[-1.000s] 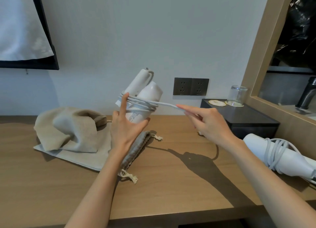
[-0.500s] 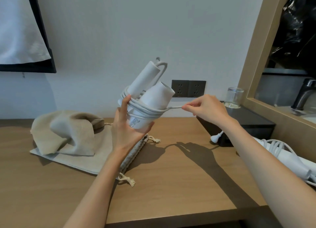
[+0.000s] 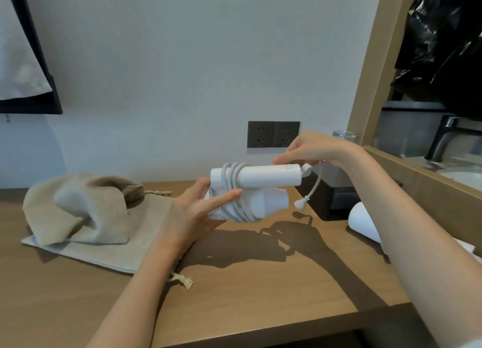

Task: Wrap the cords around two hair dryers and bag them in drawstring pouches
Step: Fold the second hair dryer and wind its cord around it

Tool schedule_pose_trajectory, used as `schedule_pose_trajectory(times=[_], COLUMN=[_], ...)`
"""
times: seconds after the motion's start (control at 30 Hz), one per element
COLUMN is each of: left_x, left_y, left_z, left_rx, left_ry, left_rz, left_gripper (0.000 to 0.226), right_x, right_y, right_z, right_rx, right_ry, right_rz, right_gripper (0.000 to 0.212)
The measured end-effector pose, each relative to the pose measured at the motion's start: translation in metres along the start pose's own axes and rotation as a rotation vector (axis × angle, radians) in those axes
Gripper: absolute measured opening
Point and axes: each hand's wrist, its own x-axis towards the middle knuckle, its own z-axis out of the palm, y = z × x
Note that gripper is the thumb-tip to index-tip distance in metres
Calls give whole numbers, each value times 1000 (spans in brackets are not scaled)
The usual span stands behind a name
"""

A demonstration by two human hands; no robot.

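A white folded hair dryer [image 3: 268, 177] is held above the wooden desk, lying sideways with its cord [image 3: 233, 191] wound several times around the body. My left hand [image 3: 198, 212] grips its left end, fingers pressed over the coils. My right hand [image 3: 313, 149] pinches the cord's last stretch above the dryer's right end; the white plug [image 3: 300, 203] dangles below. Two beige drawstring pouches lie at the left: one flat [image 3: 117, 248], one crumpled [image 3: 78, 207] on top of it. The second white hair dryer [image 3: 362, 224] rests at the right, mostly hidden behind my right forearm.
The wooden desk [image 3: 247, 290] ends in a front edge near the bottom. A dark double wall socket [image 3: 273, 134] sits behind the dryer. A black box [image 3: 336, 199] with a glass [image 3: 343, 135] stands at the right, beside a wooden mirror frame [image 3: 370, 68].
The dryer has been turned from upright to lying sideways and lowered. My right hand carried the cord over the top, so only a short end with the plug hangs free.
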Motion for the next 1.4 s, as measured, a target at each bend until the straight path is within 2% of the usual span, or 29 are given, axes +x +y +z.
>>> schedule_pose_trajectory(times=[0.03, 0.1, 0.3, 0.43, 0.57, 0.63, 0.73, 0.83, 0.93, 1.0, 1.1, 1.4], left_x=[0, 1, 2, 5, 5, 4, 7, 8, 3, 0, -2, -5], left_y=[-1, -1, 0, 4, 4, 2, 3, 2, -4, -8, -8, -10], left_z=[0, 0, -4, -7, -5, -4, -7, -6, 0, 2, 2, 4], left_rx=[6, 27, 126, 185, 138, 108, 59, -25, -103, -116, -89, -88], left_ry=[-3, -27, -59, -149, -290, -317, -311, -323, -373, -426, -498, -622], left_rz=[5, -15, -37, -72, -255, -331, -426, -522, -531, -528, -507, -548], left_gripper=[55, 47, 54, 73, 93, 91, 74, 81, 98, 104, 105, 114], right_x=[-1, -4, -4, -13, -23, -24, -23, -18, -13, -12, -10, 0], right_y=[-5, -18, -41, -54, -66, -65, -58, -48, -36, -29, -22, 1], right_z=[-1, -2, 2, 6, 16, 25, 39, 56, 74, 86, 103, 127], right_rx=[-34, -112, -361, -233, -124, -146, -173, -191, -240, -184, -141, -196], right_ry=[-4, 16, 145, 152, 169, 214, 242, 246, 222, 186, 186, 217], right_rz=[-3, -7, -65, -186, -303, -334, -377, -402, -376, -351, -335, -355], right_gripper=[36, 32, 30, 26, 24, 26, 33, 37, 27, 21, 31, 36])
